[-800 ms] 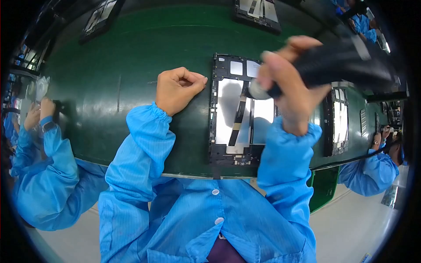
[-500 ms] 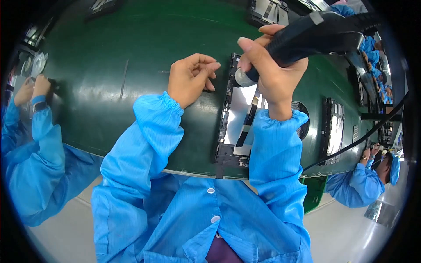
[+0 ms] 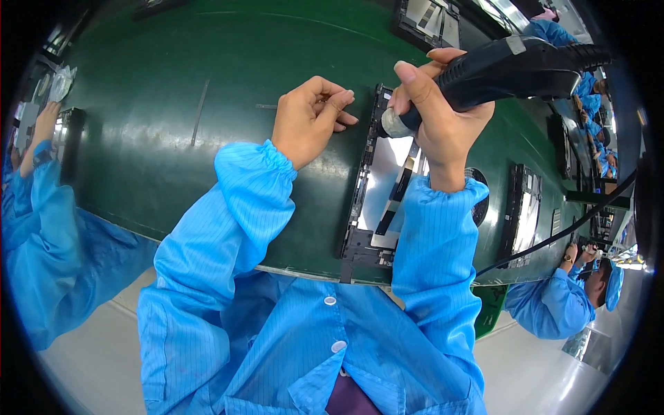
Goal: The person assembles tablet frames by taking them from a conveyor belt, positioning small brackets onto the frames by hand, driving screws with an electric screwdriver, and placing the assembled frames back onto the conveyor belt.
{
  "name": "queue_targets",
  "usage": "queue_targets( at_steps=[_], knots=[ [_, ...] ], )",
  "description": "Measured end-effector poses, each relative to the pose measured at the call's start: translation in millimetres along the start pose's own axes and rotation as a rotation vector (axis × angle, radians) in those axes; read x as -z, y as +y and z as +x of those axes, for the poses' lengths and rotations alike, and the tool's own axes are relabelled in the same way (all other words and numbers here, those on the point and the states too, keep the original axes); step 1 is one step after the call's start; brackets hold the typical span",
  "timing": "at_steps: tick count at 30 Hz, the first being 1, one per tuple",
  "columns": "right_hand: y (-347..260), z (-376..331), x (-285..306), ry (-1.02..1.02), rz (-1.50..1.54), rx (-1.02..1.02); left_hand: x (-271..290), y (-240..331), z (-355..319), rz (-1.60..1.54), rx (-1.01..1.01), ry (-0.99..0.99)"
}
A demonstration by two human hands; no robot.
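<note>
An opened tablet-like device [image 3: 380,181], with a dark frame, a silver panel and black strips, lies on the green worktable [image 3: 242,52] in front of me. My right hand [image 3: 446,121] is closed around a black corded hand tool [image 3: 508,72] with a rounded grey tip. That tip is over the far part of the device; whether it touches cannot be made out. Just left of the frame, my left hand [image 3: 311,119] hovers with thumb and forefinger pressed together. Anything in that pinch is too small or hidden to tell. My right forearm covers the device's right side.
Similar devices lie at the right [image 3: 523,214] and far back [image 3: 430,24]. Beside my right sleeve is a round black mesh part [image 3: 477,194]. A black cable [image 3: 553,238] crosses the table's right edge. Co-workers in blue sit left [image 3: 45,242] and right [image 3: 560,301].
Both my hands and the tool appear slightly farther right. The tool tip remains over the far part of the device. The left co-worker's arms have shifted, with a dark device now showing beside them.
</note>
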State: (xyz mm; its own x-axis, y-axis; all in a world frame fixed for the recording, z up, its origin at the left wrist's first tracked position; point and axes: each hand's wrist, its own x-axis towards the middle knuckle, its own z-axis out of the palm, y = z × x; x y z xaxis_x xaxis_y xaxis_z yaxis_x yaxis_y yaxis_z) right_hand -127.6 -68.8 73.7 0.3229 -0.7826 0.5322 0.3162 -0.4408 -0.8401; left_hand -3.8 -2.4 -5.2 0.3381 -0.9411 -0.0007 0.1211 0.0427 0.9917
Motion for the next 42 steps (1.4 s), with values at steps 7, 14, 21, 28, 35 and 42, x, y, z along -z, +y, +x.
queue_targets(
  at_steps=[7,14,21,28,35,42],
  knots=[
    [-3,-2,-8,-0.045,-0.014,-0.002,-2,-1,-3,-0.078,-0.065,0.071],
    [1,-2,-6,-0.144,-0.12,0.03,-1,-6,-1,-0.051,-0.101,0.058],
    [-1,-1,-10,-0.164,-0.058,0.019,3,-8,3,-0.072,-0.115,0.038],
    [6,-3,-3,-0.167,-0.009,0.062,6,-7,2,-0.044,-0.115,-0.015],
    [5,-7,-2,-0.144,0.017,0.027,7,-9,1,0.048,-0.134,-0.032],
    [37,12,-5,-0.339,0.615,0.449,7,-13,9,0.106,-0.179,-0.054]
  ],
)
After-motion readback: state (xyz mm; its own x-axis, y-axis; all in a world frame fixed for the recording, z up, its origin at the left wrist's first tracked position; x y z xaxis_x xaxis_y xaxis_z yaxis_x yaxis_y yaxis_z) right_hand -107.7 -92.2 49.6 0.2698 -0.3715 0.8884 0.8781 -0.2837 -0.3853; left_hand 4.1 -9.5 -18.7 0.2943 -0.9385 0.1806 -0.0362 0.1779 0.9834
